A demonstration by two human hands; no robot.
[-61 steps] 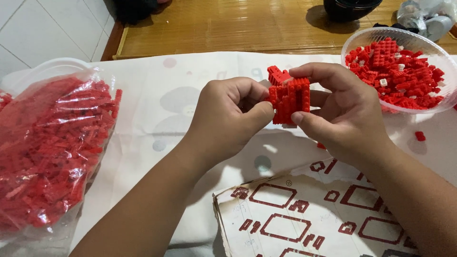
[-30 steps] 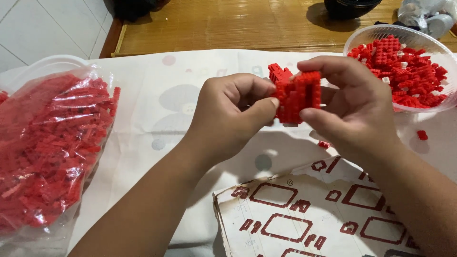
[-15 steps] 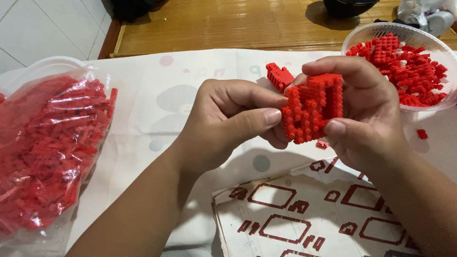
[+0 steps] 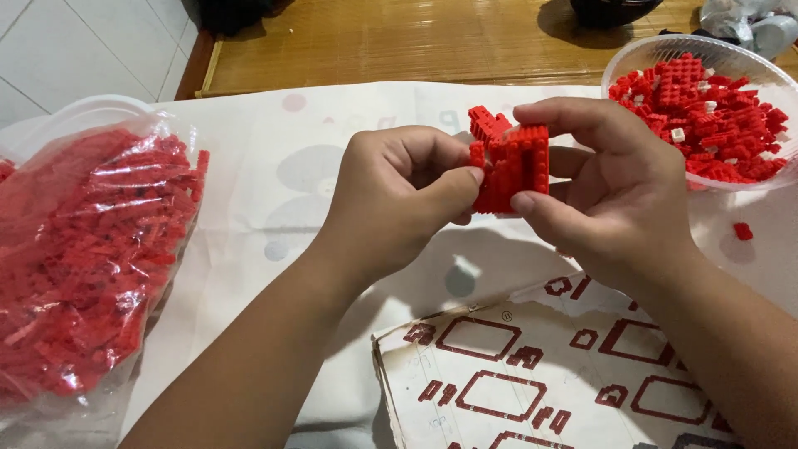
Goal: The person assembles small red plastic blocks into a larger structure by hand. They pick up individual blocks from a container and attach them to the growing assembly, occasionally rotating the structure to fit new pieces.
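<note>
Home: tiled floor [image 4: 66, 50], bamboo mat [image 4: 399, 41]

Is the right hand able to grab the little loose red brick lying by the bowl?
Probably yes: the small loose red brick lies bare on the white cloth beside the right hand, but its grip is busy with the red brick block.

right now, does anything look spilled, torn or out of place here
Two small things. One red brick lies loose on the cloth, just outside the bowl of bricks. The instruction sheet has a ragged, torn top edge. Otherwise both hands, left hand and right hand, hold the red block model above the cloth.
</note>
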